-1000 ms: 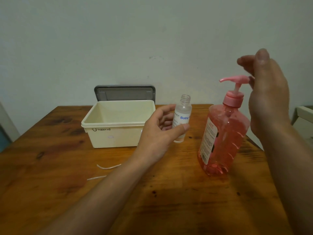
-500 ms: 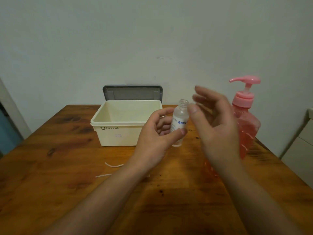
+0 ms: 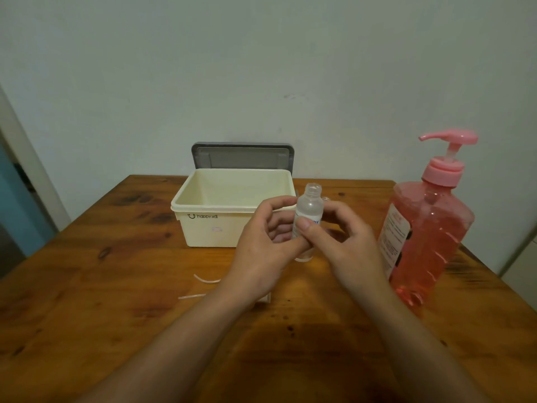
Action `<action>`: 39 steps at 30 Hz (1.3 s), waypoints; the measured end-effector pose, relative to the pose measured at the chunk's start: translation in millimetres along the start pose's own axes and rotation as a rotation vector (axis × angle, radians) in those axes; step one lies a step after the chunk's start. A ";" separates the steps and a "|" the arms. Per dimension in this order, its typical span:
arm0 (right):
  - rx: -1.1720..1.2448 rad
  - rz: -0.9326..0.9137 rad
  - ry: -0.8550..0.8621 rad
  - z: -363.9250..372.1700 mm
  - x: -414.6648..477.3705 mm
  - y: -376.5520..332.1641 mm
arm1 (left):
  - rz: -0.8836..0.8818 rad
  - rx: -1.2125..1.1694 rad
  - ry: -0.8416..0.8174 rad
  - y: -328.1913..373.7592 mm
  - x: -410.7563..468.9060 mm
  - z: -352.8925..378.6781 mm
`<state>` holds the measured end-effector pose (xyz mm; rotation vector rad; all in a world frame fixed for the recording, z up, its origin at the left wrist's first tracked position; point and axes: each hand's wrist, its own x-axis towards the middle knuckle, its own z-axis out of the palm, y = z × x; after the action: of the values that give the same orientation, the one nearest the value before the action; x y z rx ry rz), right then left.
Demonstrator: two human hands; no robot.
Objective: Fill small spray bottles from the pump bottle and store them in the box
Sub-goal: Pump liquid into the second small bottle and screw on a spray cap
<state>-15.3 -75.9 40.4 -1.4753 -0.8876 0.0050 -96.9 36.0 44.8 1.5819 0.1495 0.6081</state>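
1 small spray bottle (image 3: 309,205), uncapped, upright, before box (image 3: 215,228) R corner; base poss. touching table (image 3: 116,315), unclear. L hand (image 3: 267,248) + R hand (image 3: 348,248) both grip it. 1 pump bottle (image 3: 430,234) far R. 1 lid (image 3: 241,157) behind box. 2 white strips (image 3: 206,280).

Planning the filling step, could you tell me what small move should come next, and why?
Both left hand and right hand grip the small clear plastic bottle, its neck uncapped; I would probably raise it to the spout of the pink pump bottle, which sits higher.
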 end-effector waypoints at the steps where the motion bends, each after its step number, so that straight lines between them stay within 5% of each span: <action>1: -0.003 0.001 -0.001 1.0 0.4 1.1 | -0.001 0.009 0.003 -1.6 0.4 -1.3; 11: 0.052 0.102 0.016 0.6 -5.0 15.4 | 0.071 0.430 0.017 -21.8 -15.1 -38.8; 19: 0.030 0.183 -0.001 0.7 -13.1 22.0 | 0.142 1.085 -0.288 -32.5 -38.0 -61.5; 39: -0.044 0.146 -0.061 6.0 -15.5 27.9 | 0.261 0.994 -0.307 -49.8 -36.5 -72.2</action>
<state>-15.1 -74.4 8.0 -1.5860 -0.8318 0.1403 -148.2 89.7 -14.5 2.6677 0.0023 0.4986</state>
